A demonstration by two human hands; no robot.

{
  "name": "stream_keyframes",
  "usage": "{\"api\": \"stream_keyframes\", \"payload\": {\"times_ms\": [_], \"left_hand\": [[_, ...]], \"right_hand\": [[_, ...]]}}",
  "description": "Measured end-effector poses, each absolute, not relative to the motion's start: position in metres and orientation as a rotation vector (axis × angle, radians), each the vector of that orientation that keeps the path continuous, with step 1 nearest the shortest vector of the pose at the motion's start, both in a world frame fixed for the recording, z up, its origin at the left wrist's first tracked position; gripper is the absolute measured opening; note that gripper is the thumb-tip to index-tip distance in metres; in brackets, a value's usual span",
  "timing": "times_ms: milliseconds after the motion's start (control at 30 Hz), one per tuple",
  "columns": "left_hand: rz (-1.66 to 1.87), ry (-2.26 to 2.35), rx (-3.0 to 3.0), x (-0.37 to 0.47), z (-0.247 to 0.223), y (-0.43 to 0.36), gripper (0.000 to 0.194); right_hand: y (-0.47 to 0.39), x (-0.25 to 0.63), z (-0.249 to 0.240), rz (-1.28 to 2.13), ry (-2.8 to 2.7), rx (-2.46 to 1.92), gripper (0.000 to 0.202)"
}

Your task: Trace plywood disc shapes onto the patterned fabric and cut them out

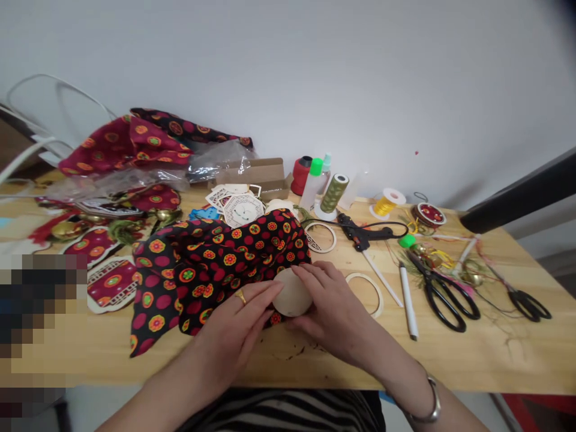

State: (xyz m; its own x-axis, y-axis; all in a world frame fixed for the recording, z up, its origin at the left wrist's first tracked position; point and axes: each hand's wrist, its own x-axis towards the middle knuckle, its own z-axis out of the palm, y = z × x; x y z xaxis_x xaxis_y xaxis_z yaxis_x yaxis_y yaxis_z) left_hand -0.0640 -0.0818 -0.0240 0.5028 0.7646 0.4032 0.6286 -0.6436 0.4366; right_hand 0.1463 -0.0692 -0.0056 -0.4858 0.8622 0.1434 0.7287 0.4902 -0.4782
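Between my two hands is a pale round disc (292,293), held over the near edge of a dark cloth with red and orange flower prints (225,258). My right hand (330,300) curls around the disc's right side, thumb below and fingers on top. From the left, my left hand (247,315) grips its edge with fingers pressed together; a gold ring shows on one finger. The cloth lies bunched on the table just beyond and left of my hands. Close to my right hand lies a thin wooden ring (379,294).
Right of my hands lie a white pen (408,303), a glue gun (360,234) and black scissors (443,294). Thread spools (334,195) and bottles (311,189) stand along the wall. Octagonal cutouts (243,210) and fabric-covered pieces (112,285) lie left. A black bar (517,192) crosses at right.
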Motion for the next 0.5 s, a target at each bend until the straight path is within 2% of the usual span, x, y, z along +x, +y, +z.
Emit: {"api": "stream_keyframes", "payload": {"times_ms": [233, 500], "left_hand": [[0.732, 1.376, 2.36, -0.069, -0.047, -0.081, 0.051], [0.567, 1.397, 2.241, -0.068, -0.049, -0.076, 0.059]], "right_hand": [[-0.066, 0.14, -0.012, 0.484, -2.414, -1.384, 0.073], [-0.065, 0.14, -0.009, 0.519, -2.43, -1.403, 0.069]]}}
